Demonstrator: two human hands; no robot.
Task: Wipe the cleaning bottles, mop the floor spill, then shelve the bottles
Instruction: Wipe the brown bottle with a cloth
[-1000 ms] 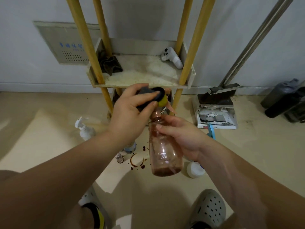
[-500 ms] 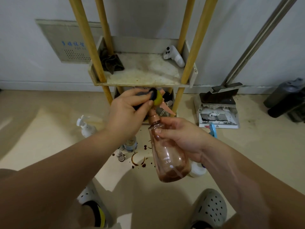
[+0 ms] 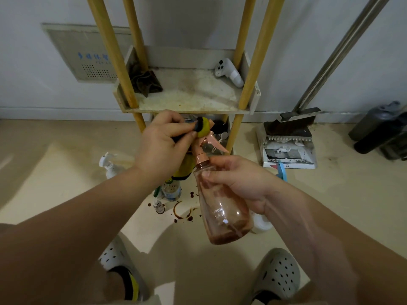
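Pink spray bottle [image 3: 222,208], where's it at rn?

— I'm holding it up off the floor, in front of the shelf [image 3: 187,93], spill [image 3: 182,213] down beside it. My right grip [image 3: 237,181] is wrapped round its shoulder, bottle tilted a bit, brown liquid in the bottom. Left grip [image 3: 163,148] pinches a yellow-black cloth [image 3: 203,128], pressed against the trigger head.

The scene is lit dimly and evenly, with a warm, muted cast. A paler patch is seen on the floor [image 3: 66,172] at nine o'clock, and a broad soft shadow is thrown across it at six o'clock. A small glint is caught on the spray bottle [image 3: 222,208]. Straight lines are bowed toward the edges, as with the metal pole [image 3: 343,49] at two o'clock, and the arms [image 3: 66,234] are slightly softened
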